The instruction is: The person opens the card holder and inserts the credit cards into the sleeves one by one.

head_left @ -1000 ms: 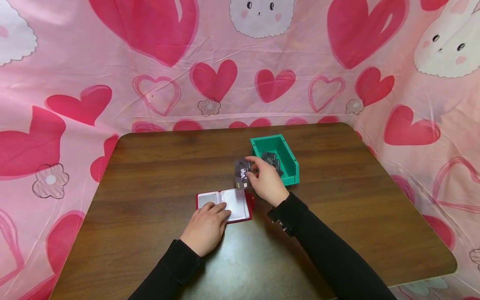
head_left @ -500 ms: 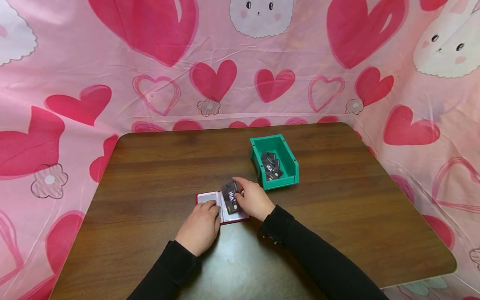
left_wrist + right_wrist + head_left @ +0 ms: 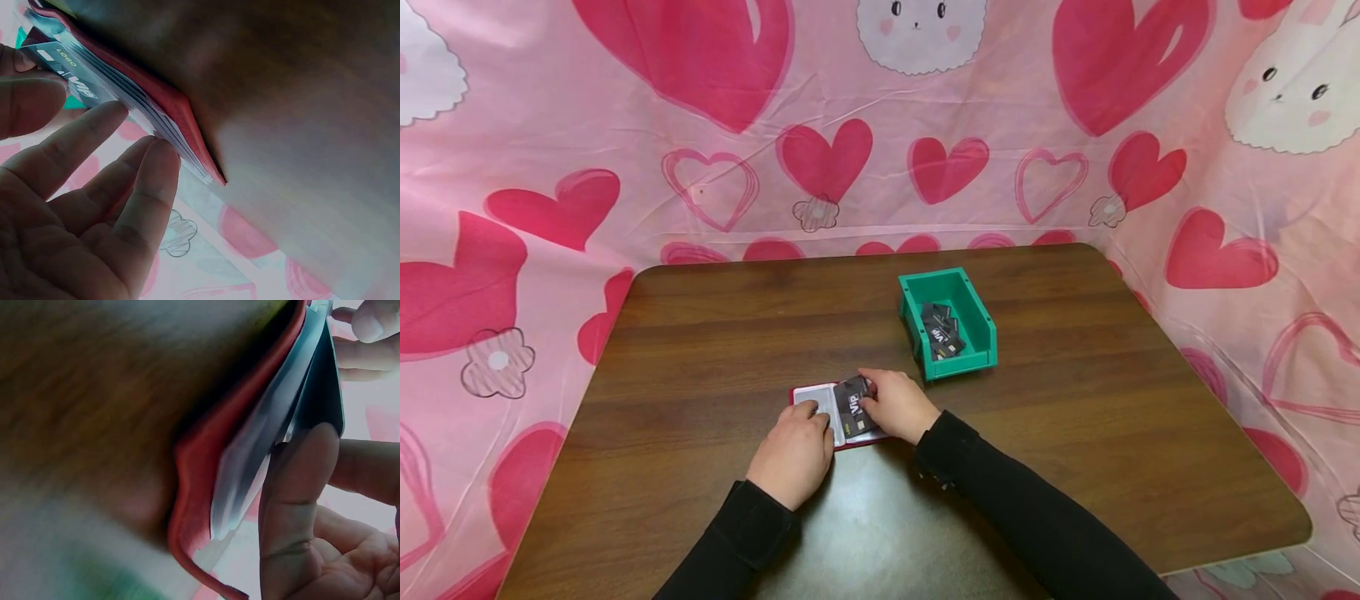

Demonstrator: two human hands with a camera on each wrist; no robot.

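Observation:
A red card holder (image 3: pixel 808 397) with clear plastic sleeves lies open on the table. My right hand (image 3: pixel 898 407) pinches a dark card (image 3: pixel 852 410) marked "VIP" between thumb and fingers, over the right-hand page. In the right wrist view the card (image 3: pixel 325 394) tilts against the sleeves (image 3: pixel 250 469), and I cannot tell whether its edge is inside one. My left hand (image 3: pixel 792 461) rests its extended fingertips on the left page. The left wrist view shows these fingers (image 3: pixel 153 187) touching the sleeve edges, with the red cover (image 3: pixel 169 103) beneath.
Behind and right of the holder stands a green open-fronted bin (image 3: pixel 962 365) with several dark cards (image 3: pixel 943 332) inside. The wooden table (image 3: pixel 737 325) ends at a pink curtain (image 3: pixel 970 225) printed with hearts.
From beside the bin, my right hand has brought the VIP card left and toward me, down onto the holder's right page. My left hand has shifted slightly left, uncovering the right page.

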